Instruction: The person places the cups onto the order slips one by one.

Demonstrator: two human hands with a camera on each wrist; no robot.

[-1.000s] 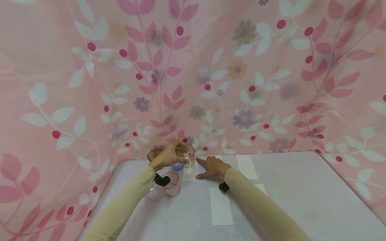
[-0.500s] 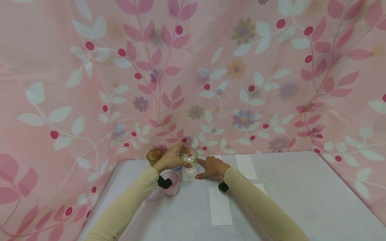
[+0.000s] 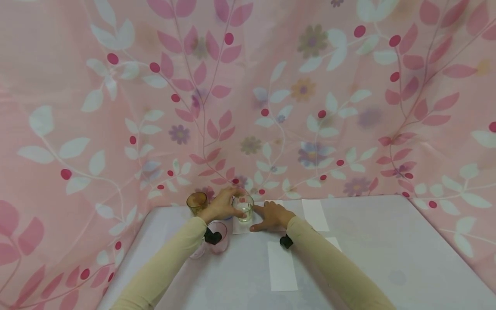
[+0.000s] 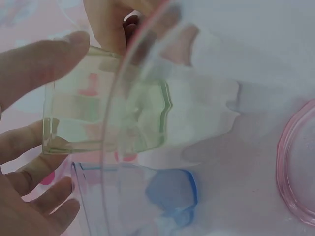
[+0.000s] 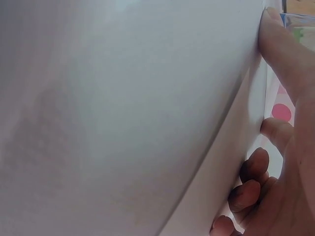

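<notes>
A: What is the left hand (image 3: pixel 221 207) holding?

B: It is gripping a greenish glass (image 3: pixel 247 209), which is standing upright below the centre of the head view. In the left wrist view, at the left, the thumb is pressing along one side while fingers are reaching to the opposite side, near the rim.

A: Is the base resting on the white sheet (image 3: pixel 238 229)?

B: The glass is overlapping that sheet from this angle, but I can't tell whether its base is touching.

A: And the right hand (image 3: pixel 273 214)?

B: It is lying just right of the glass, its thumb and index finger spreading apart. In the right wrist view, their tips are touching white paper (image 5: pixel 211 179) and the other fingers are bending loosely. I can't tell whether the index finger is touching the glass.

A: What is standing around them?

B: An amber glass (image 3: pixel 196 202) is standing left of the left hand. A blue glass (image 4: pixel 172 191) is showing at the lower middle of the left wrist view. Below the left hand, a pink glass (image 3: pixel 218 242) and a paler glass (image 3: pixel 198 251) are standing close together.
</notes>
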